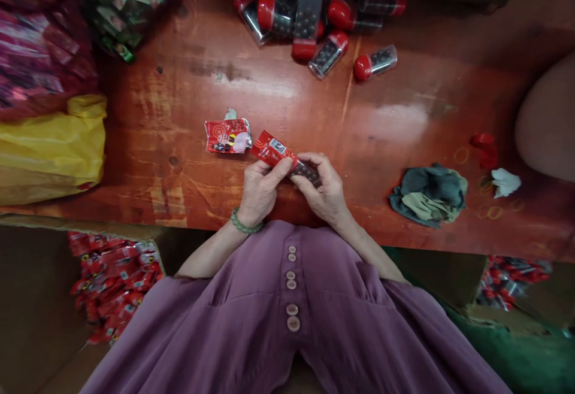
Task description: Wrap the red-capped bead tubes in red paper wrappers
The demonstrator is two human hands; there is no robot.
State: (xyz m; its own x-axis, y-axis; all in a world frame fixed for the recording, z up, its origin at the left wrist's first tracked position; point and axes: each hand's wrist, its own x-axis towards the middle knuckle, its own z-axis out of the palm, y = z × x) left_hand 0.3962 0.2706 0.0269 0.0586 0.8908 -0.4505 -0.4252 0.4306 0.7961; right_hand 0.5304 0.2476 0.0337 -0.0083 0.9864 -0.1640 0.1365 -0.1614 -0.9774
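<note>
While the left hand (260,189) pinches a red wrapper (270,148) and the right hand (327,190) grips the dark-filled tube (306,173) meeting it, near the front of the bench (179,106), the step looks like fitting these 2 together; the next move probably calls for steady pushing.

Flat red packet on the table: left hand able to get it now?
Likely yes: the flat red packet lies near the left hand with bare tabletop between, though that hand would probably have to release the red packaging first.
</note>
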